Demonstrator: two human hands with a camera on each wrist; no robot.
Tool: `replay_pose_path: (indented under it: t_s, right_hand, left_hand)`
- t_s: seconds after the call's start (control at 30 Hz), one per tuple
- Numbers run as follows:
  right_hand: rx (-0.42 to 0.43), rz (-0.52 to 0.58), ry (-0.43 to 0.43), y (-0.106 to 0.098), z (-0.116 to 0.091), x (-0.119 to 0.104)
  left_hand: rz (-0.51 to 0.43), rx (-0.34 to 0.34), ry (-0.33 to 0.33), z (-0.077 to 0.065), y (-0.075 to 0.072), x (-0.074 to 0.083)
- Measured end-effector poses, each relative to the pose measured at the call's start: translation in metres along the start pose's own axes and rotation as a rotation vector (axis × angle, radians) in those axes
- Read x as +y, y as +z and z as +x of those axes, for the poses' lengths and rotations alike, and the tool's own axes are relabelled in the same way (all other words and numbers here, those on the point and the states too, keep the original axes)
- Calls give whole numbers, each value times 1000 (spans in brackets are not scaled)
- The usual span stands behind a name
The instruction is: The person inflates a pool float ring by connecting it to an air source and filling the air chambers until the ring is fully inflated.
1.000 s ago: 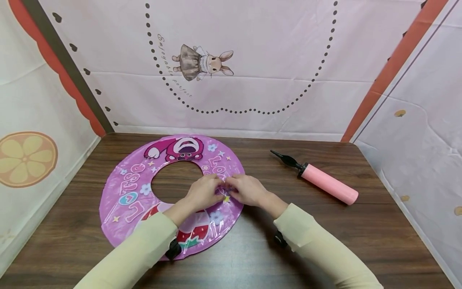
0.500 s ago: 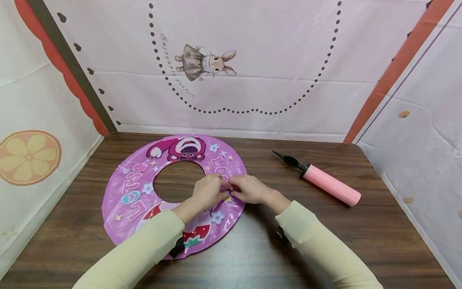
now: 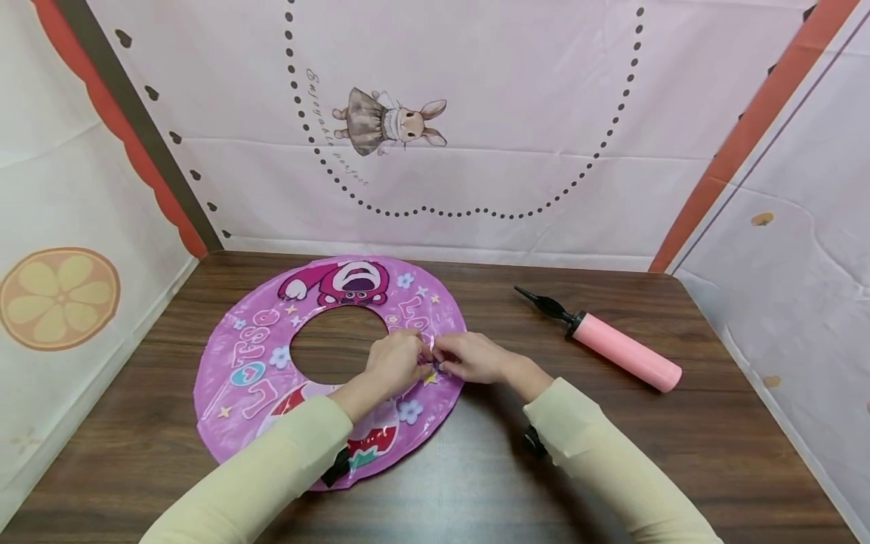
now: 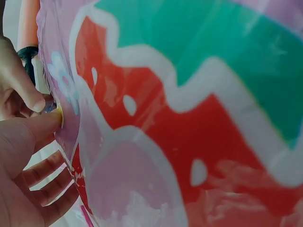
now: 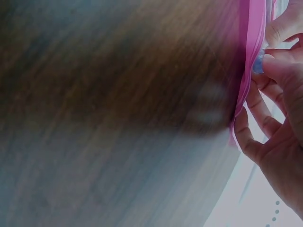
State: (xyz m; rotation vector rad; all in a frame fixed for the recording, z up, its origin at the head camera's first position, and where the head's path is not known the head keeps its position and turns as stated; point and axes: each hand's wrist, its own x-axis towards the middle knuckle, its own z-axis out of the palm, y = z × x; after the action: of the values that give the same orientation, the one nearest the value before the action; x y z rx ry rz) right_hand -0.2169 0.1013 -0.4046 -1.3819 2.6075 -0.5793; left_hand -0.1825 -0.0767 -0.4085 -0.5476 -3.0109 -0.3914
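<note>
A purple swim ring [image 3: 238,340] with printed letters, flowers and a bear lies on the table at left of centre, looking rather flat. On its right-hand part my left hand [image 3: 396,361] pinches the vinyl by the yellow star. Facing it, my right hand [image 3: 472,357] pinches a small, clear bluish valve [image 5: 258,64], seen in the right wrist view between the fingertips. The two hands' fingertips nearly meet there, and they partly cover the valve. In the left wrist view, the left thumb [image 4: 45,124] lies against the ring's surface.
A pink hand pump [image 3: 625,351] with a black nozzle lies right of the ring on the brown wooden table [image 3: 476,468]. Behind the table hangs a pale printed cloth [image 3: 510,113], with more cloth along both sides.
The hands stay at the same spot on the swim ring, with only small finger movements at the valve. The whole head view has shifted slightly.
</note>
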Motion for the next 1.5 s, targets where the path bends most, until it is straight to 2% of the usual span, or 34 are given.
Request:
replay_pose_path:
  t_s: [0.23,0.43,0.57,0.83,1.2,1.5]
  right_hand:
    - [-16,16,-12,-2,-4,1]
    - [18,114,-24,-3,-9,3]
    - [38,143,2,-2,-9,5]
    - [54,153,47,-1,-11,4]
    - [89,88,95,1,-13,4]
    - [94,-6,91,3,-14,0]
  left_hand:
    - [5,-3,15,1,1,1]
    - [38,18,30,0,-1,-1]
    - [47,32,39,0,-2,-1]
    - [12,9,24,-2,-3,-4]
    - [0,-15,59,0,2,-6]
    - [-9,47,66,2,8,-3]
